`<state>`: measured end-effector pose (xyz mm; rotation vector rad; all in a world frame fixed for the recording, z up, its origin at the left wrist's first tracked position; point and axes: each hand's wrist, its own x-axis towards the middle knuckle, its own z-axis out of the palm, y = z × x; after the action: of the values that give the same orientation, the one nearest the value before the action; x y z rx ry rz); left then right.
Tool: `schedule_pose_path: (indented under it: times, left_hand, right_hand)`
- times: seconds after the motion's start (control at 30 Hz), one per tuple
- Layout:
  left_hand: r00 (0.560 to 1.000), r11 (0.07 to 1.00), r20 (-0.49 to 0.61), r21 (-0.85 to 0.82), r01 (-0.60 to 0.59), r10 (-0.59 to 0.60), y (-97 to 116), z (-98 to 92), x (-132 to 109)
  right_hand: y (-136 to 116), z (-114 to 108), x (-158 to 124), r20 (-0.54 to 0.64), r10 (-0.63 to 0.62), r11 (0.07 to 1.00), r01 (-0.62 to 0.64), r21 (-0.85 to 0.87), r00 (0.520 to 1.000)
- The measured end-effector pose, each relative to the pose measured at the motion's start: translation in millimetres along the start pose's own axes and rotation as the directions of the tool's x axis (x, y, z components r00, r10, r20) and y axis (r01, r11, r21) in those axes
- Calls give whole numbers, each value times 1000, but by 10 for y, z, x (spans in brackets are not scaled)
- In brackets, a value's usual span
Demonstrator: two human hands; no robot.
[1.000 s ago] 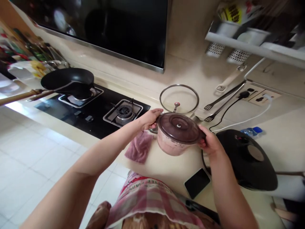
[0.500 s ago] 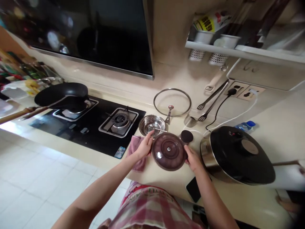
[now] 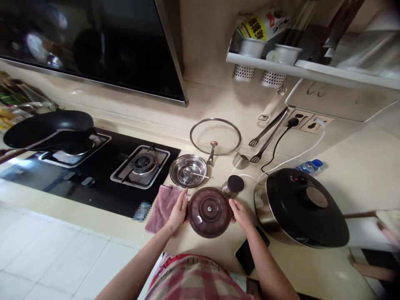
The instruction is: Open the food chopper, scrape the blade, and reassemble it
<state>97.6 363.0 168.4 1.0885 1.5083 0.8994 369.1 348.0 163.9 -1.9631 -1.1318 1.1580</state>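
Observation:
A round container with a dark brown see-through lid (image 3: 208, 211) stands on the cream counter near its front edge. My left hand (image 3: 177, 211) grips its left side and my right hand (image 3: 241, 215) grips its right side. A pink cloth (image 3: 163, 201) lies just left of my left hand. A small jar with a dark lid (image 3: 233, 185) stands just behind the container. A steel bowl with a spoon in it (image 3: 188, 170) sits behind and to the left.
A black electric cooker (image 3: 301, 206) stands at the right, a phone (image 3: 248, 252) in front of it. A glass lid (image 3: 215, 137) leans on the wall beside hanging tongs (image 3: 268, 135). The gas hob (image 3: 93, 164) with a black pan (image 3: 46, 131) is at left.
Both hands brought the lidded container down from the air and toward me; it now rests on the counter by the pink cloth. The view has swung right.

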Motion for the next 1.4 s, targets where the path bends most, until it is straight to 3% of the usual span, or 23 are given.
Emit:
schedule_pose_path:
  times: [0.07, 0.17, 0.27, 0.37, 0.47, 0.63, 0.7, 0.83, 0.9, 1.0, 1.1, 1.27, 1.4]
  left_hand:
    - [1000, 1000, -28, 16, -2, 2, -19, -11, 15]
    - [995, 999, -104, 54, 2, 3, -133, -99, 19]
    - [983, 998, -181, 55, 34, -24, -292, -267, -31]
    - [972, 996, -223, -66, 66, -80, -389, -436, -143]
    - [962, 982, -251, -181, 60, -105, -443, -537, -255]
    - [944, 975, -288, -194, 105, -159, -675, -571, -312]
    - [951, 977, -265, -179, 114, -160, -787, -568, -301]
    - [966, 983, -215, -141, 113, -142, -903, -572, -282]
    - [967, 980, -204, -155, 121, -152, -916, -583, -283]
    - [970, 985, -197, -129, 117, -141, -907, -597, -290]
    - [983, 994, -158, -79, 77, -89, -839, -590, -294]
    - [998, 999, -51, 18, -42, 43, -552, -510, -265]
    - [990, 991, 48, 39, -131, 129, -318, -406, -202]
  right_hand:
    - [14, -111, 133, -95, -85, 992, 74, -106, 992]
    - [-31, -183, 387, -270, -313, 942, 261, -212, 911]
    - [-102, -110, 623, -243, -451, 887, 401, -230, 859]
    - [-176, -43, 743, -291, -453, 888, 397, -233, 842]
    - [-318, -124, 647, -367, -486, 871, 402, -282, 794]
    - [-760, -403, 9, -481, -633, 773, 526, -354, 606]
    - [-911, -402, -277, -430, -642, 763, 582, -281, 634]
    - [-1000, -124, -628, -283, -562, 822, 562, -91, 777]
    - [-970, 52, -684, -256, -547, 835, 543, -96, 797]
    - [-921, 213, -685, -262, -560, 829, 527, -187, 786]
    - [-904, 238, -661, -255, -605, 793, 545, -270, 754]
    - [-882, 258, -697, -229, -742, 653, 605, -454, 629]
    - [-873, 373, -821, -255, -743, 641, 550, -536, 618]
